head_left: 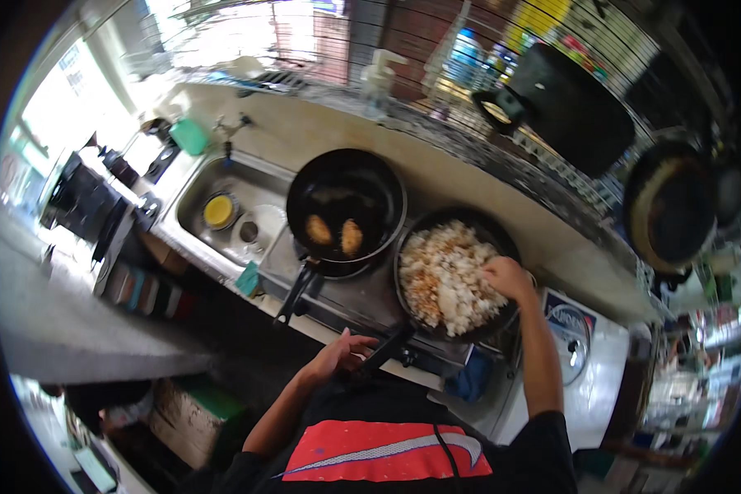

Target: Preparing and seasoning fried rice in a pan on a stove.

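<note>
- The left hand [337, 352] sits at the near end of the long dark handle [384, 350] of the wok [457, 276]; its fingers curl loosely about the handle's tip, but whether they truly grip it cannot be told.
- The right hand [509, 277] is over the wok's right side, fingers bent down into the rice [449, 280]; whether they pinch something is hidden.
- The wok stands on the right burner of a steel stove [362, 300] and is heaped with white rice streaked with orange.
- Just left of it, almost rim to rim, a black frying pan [346, 206] holds two browned oval pieces [334, 232] side by side; its handle points toward the person.
- Left of the stove a steel sink [222, 210] is set into the bench [461, 185]; a round yellow dish [219, 211] lies in it.
- A pale pump bottle [379, 76] stands at the back of the bench by the wire rack.
- Bottles with blue and yellow labels [469, 53] stand behind the rack, too blurred to tell further.
- A black pan [572, 107] and a dark round pan [669, 206] hang on the rack at right.
- A white appliance lid with a blue oval label [566, 321] sits right of the stove.
- A blue cloth [472, 385] hangs at the stove's front.
</note>
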The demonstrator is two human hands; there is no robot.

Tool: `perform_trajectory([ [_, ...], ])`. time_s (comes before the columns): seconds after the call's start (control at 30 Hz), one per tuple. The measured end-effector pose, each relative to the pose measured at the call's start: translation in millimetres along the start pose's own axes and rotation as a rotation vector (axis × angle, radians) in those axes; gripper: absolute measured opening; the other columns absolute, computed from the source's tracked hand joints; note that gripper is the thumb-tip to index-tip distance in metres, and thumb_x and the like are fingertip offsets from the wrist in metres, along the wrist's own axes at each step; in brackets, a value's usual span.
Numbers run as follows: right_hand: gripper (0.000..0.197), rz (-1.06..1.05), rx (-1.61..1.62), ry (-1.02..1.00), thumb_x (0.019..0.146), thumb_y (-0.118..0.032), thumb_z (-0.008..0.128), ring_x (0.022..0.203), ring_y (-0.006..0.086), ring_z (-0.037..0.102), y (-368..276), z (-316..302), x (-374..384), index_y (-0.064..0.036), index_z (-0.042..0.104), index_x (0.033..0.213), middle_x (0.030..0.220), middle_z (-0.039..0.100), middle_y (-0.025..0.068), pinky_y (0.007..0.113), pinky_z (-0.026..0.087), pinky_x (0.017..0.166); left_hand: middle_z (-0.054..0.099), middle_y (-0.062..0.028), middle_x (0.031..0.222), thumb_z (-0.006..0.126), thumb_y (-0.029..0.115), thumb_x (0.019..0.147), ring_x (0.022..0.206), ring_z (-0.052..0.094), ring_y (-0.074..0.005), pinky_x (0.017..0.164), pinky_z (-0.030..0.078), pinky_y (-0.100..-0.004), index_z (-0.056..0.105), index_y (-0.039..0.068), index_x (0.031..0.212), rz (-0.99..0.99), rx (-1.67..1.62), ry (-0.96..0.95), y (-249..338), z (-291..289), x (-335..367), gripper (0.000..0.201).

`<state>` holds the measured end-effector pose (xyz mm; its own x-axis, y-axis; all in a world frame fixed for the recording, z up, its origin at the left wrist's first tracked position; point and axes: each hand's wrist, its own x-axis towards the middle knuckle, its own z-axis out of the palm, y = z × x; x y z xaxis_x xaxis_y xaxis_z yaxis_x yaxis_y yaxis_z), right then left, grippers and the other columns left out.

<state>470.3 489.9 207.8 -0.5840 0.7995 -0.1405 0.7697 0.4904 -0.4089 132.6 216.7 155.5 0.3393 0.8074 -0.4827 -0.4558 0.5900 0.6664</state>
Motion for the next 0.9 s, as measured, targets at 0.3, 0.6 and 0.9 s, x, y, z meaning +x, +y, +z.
perform_trajectory([
  [0.3,0.016,-0.016,-0.365,-0.126,0.080,-0.022,0.056,0.070,0.0377,0.061,-47,-7,-49,-0.0085,0.066,0.081,0.071,0.062,0.0196,0.049,0.047,0.063,0.049,-0.0014,0.061,0.046,0.027,0.099,0.040,0.045,-0.0095,0.037,0.035,-0.0251,0.047,0.003,0.091,-0.054,0.349,-0.076,6,44,24,0.025],
  [0.6,0.021,0.444,-0.440,-0.046,0.073,-0.018,0.055,0.074,0.0392,0.064,-5,-52,-63,-0.0026,0.069,0.074,0.079,0.065,0.0236,0.047,0.051,0.073,0.047,-0.0008,0.059,0.045,0.025,0.099,0.038,0.045,-0.0104,0.036,0.034,-0.0259,0.047,0.002,0.097,-0.037,0.477,-0.071,9,47,19,0.023],
  [0.9,0.026,0.291,0.160,0.002,0.072,-0.020,0.056,0.058,0.0377,0.057,29,25,-13,0.0054,0.063,0.073,0.066,0.058,0.0253,0.042,0.046,0.061,0.046,-0.0011,0.056,0.045,0.025,0.099,0.038,0.046,-0.0120,0.036,0.035,-0.0278,0.045,0.002,0.095,-0.050,0.546,-0.083,11,51,20,0.023],
])
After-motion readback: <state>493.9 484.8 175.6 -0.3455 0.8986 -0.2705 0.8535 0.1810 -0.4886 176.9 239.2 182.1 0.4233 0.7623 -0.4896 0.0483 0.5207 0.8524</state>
